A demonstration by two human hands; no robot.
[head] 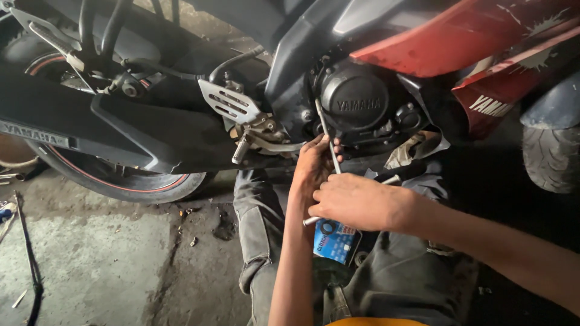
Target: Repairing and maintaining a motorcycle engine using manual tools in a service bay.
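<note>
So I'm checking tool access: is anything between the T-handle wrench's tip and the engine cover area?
Nothing visible. The T-handle wrench runs straight from the right hand past the left hand to beside the black engine cover; the silver gear lever sits left of it.

Red fairing with black splatter marks; black engine cover; silver wrench; silver slotted heel plate; black tyre with a red rim stripe; blue packet; dark grey trousers; grey stained floor.
</note>
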